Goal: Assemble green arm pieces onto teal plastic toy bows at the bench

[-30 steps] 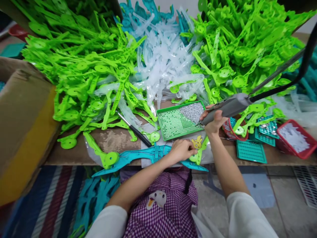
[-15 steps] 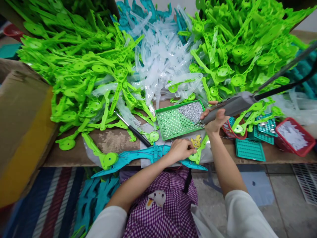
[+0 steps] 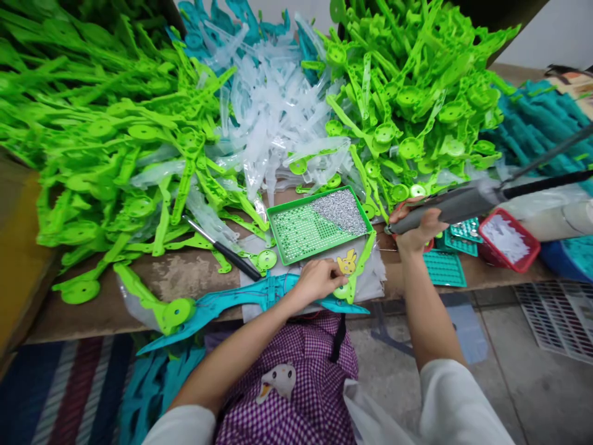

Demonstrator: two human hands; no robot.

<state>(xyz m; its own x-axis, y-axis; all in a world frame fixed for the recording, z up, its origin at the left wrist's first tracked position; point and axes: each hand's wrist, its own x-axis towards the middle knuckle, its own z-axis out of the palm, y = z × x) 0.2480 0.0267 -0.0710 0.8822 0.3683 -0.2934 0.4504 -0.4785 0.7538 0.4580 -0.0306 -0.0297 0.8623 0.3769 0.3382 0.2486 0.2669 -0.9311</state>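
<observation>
My right hand (image 3: 419, 232) is wrapped round a grey electric screwdriver (image 3: 456, 204), its tip pointing left, just right of the green perforated tray (image 3: 294, 241). Small silver screws (image 3: 343, 212) are heaped in the tray's right part. My left hand (image 3: 320, 281), fingers curled, holds the right portion of a long blue bow-shaped plastic part (image 3: 231, 294) at the table's front edge. By its fingertips is a lime green arm with a round end (image 3: 346, 290). Another lime green arm (image 3: 176, 314) meets the blue part's left portion.
Heaps of lime green parts (image 3: 125, 133) and translucent white pieces (image 3: 273, 105) cover the back. A black-handled tool (image 3: 236, 258) lies left of the tray. To the right are a red basket of white pieces (image 3: 507, 238) and a teal tray (image 3: 445, 267). A cardboard box (image 3: 18, 247) borders the left.
The screwdriver in my right hand has moved off the screw tray to its right. My left hand stays on the blue part. The whole view has shifted to the right.
</observation>
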